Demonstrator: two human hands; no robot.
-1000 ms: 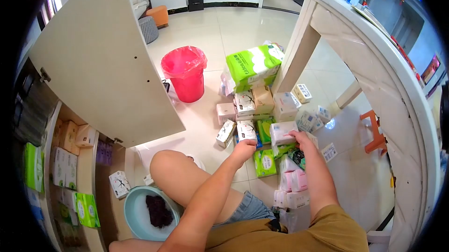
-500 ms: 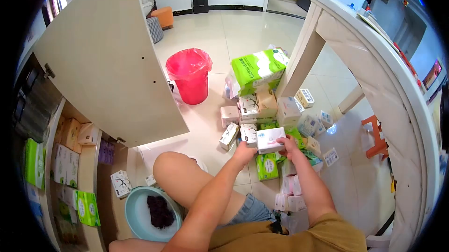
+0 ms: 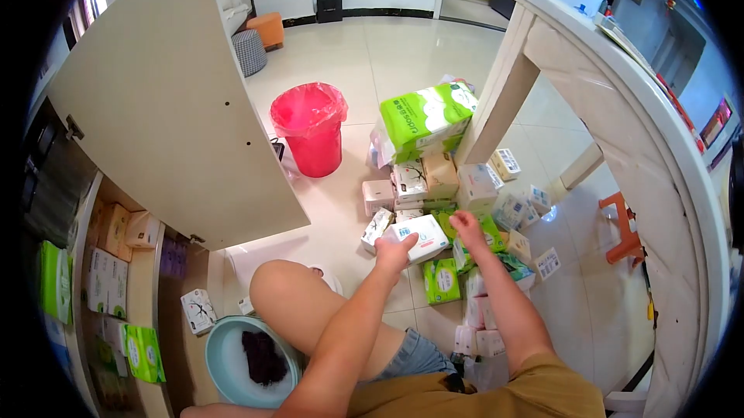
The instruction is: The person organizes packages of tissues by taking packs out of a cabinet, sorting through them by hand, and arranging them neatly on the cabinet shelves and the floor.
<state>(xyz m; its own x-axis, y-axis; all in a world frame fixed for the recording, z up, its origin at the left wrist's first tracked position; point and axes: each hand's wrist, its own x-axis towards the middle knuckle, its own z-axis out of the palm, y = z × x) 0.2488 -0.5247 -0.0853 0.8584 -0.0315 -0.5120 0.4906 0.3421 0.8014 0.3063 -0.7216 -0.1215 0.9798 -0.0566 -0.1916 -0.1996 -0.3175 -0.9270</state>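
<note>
A white tissue pack (image 3: 422, 237) is gripped at its left end by my left hand (image 3: 394, 252), thumb on top. My right hand (image 3: 470, 229) is just right of that pack, apart from it, above the pile; its fingers look curled, and what they hold, if anything, is too small to tell. Below the white pack lies a green tissue pack (image 3: 442, 281). Behind my hands are a white patterned pack (image 3: 410, 180), a tan pack (image 3: 440, 174) and a large green bundle (image 3: 428, 117). Several pink packs (image 3: 480, 313) lie nearer my body.
At left are an open cabinet door (image 3: 178, 108) and shelves with tissue packs (image 3: 107, 282). A blue basin (image 3: 225, 356) with a dark item stands by my leg. A red bin (image 3: 313, 143) is ahead; a white table (image 3: 535, 22) and orange stool (image 3: 618, 228) are right.
The white pack has moved left and down in my left hand, which now grips its left end. My right hand has let go of it.
</note>
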